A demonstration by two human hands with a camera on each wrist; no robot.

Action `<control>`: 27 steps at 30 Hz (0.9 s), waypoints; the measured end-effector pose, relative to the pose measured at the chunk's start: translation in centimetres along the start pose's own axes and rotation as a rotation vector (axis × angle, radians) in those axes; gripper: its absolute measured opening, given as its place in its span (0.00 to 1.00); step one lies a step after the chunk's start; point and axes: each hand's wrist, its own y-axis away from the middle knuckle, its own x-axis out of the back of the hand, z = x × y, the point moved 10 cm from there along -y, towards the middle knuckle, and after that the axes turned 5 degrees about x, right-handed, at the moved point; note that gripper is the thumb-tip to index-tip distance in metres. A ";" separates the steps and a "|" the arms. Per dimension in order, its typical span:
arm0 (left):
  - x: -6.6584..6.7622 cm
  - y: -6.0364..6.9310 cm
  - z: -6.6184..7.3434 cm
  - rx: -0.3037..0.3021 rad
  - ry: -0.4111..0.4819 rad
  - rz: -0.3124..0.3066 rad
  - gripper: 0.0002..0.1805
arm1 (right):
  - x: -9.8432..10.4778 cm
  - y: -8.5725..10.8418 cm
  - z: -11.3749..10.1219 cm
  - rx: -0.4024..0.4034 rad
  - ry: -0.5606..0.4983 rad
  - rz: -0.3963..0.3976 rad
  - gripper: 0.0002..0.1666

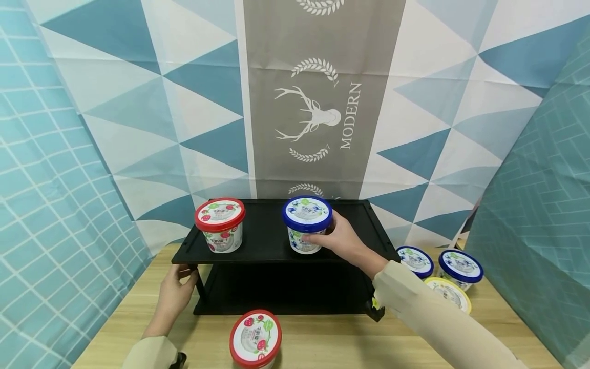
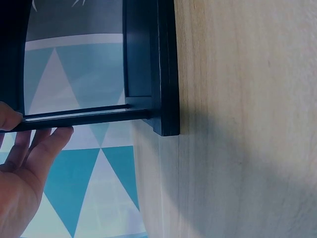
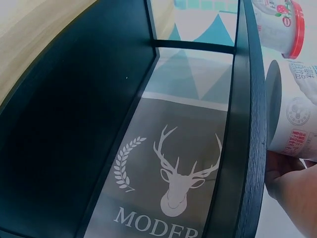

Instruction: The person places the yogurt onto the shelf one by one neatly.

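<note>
My right hand [image 1: 338, 238] grips a blue-lidded tub [image 1: 307, 224] at its right side, over the top shelf of a black two-tier rack [image 1: 262, 241]. In the right wrist view the tub's bottom [image 3: 274, 106] is visible beside the shelf edge, with my hand [image 3: 292, 191] around its side. A red-lidded tub [image 1: 220, 224] stands at the left of the top shelf. My left hand [image 1: 175, 292] holds the rack's left end post; in the left wrist view the thumb and fingers of that hand [image 2: 27, 173] pinch the black frame [image 2: 84, 118].
Another red-lidded tub [image 1: 255, 338] stands on the wooden table [image 1: 322, 343] before the rack. Right of the rack are two blue-lidded tubs [image 1: 415, 260] [image 1: 461, 265] and a yellow-lidded one [image 1: 448, 293]. Patterned cloths [image 1: 203, 102] hang behind and at the sides.
</note>
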 end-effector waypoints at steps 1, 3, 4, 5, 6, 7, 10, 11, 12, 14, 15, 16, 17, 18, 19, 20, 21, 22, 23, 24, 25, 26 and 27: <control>-0.1 0.0 0.0 -0.001 0.000 -0.003 0.17 | -0.1 0.0 0.1 -0.002 0.000 -0.001 0.42; -0.1 0.1 -0.1 -0.005 0.002 -0.007 0.17 | -0.2 -0.1 0.3 -0.013 0.002 0.001 0.42; -0.2 0.2 -0.1 -0.009 0.003 -0.006 0.18 | -0.3 -0.1 0.3 -0.019 0.004 0.002 0.42; -0.2 0.2 -0.1 -0.014 0.004 -0.006 0.18 | -0.4 -0.1 0.4 -0.023 0.006 0.003 0.43; -0.2 0.2 -0.1 -0.016 0.004 -0.007 0.18 | -0.5 -0.1 0.4 -0.029 0.008 0.004 0.43; -0.2 0.3 -0.1 -0.019 0.005 -0.007 0.18 | -0.5 -0.2 0.5 -0.033 0.009 0.005 0.43; -0.2 0.3 -0.1 -0.024 0.003 -0.003 0.18 | -0.7 -0.3 0.5 -0.038 0.013 0.005 0.44; -0.2 0.3 -0.1 -0.024 0.001 -0.003 0.18 | -0.8 -0.4 0.5 -0.038 0.010 0.004 0.44; -0.2 0.3 -0.2 -0.022 -0.001 -0.003 0.18 | -0.9 -0.4 0.5 -0.037 0.008 0.001 0.44; -0.1 0.3 -0.2 -0.021 -0.005 -0.003 0.17 | -1.1 -0.5 0.4 -0.035 0.003 -0.003 0.43; -0.1 0.3 -0.2 -0.022 -0.009 -0.003 0.17 | -1.1 -0.5 0.4 -0.034 0.005 -0.004 0.43; -0.1 0.3 -0.2 -0.022 -0.010 -0.004 0.17 | -1.2 -0.5 0.4 -0.033 0.004 -0.005 0.43; -0.1 0.3 -0.2 -0.022 -0.009 -0.004 0.17 | -1.3 -0.5 0.4 -0.032 0.003 -0.007 0.43; -0.1 0.3 -0.2 -0.023 -0.007 -0.002 0.18 | -1.3 -0.6 0.3 -0.031 0.003 -0.008 0.43; -0.1 0.3 -0.2 -0.025 -0.007 0.001 0.18 | -1.4 -0.6 0.3 -0.029 0.002 -0.008 0.43; 0.0 0.3 -0.2 -0.027 -0.005 0.005 0.18 | -1.4 -0.7 0.2 -0.027 0.001 -0.009 0.43; 0.0 0.3 -0.2 -0.028 -0.005 0.007 0.17 | -1.4 -0.7 0.2 -0.025 -0.001 -0.009 0.43; 0.1 0.3 -0.1 -0.030 -0.003 0.010 0.17 | -1.5 -0.7 0.1 -0.024 -0.003 -0.009 0.43; 0.1 0.2 -0.1 -0.031 0.000 0.011 0.17 | -1.5 -0.8 0.1 -0.023 -0.002 -0.009 0.43; 0.1 0.2 0.0 -0.031 0.002 0.012 0.17 | -1.5 -0.8 0.0 -0.022 -0.003 -0.009 0.43; 0.1 0.2 0.0 -0.031 0.003 0.012 0.17 | -1.5 -0.8 0.0 -0.021 -0.002 -0.009 0.43; 0.1 0.2 0.0 -0.031 0.006 0.009 0.17 | -1.5 -0.8 0.0 -0.021 0.000 -0.009 0.42; 0.0 0.2 0.0 -0.031 0.007 0.007 0.17 | -1.5 -0.9 0.0 -0.020 0.002 -0.009 0.42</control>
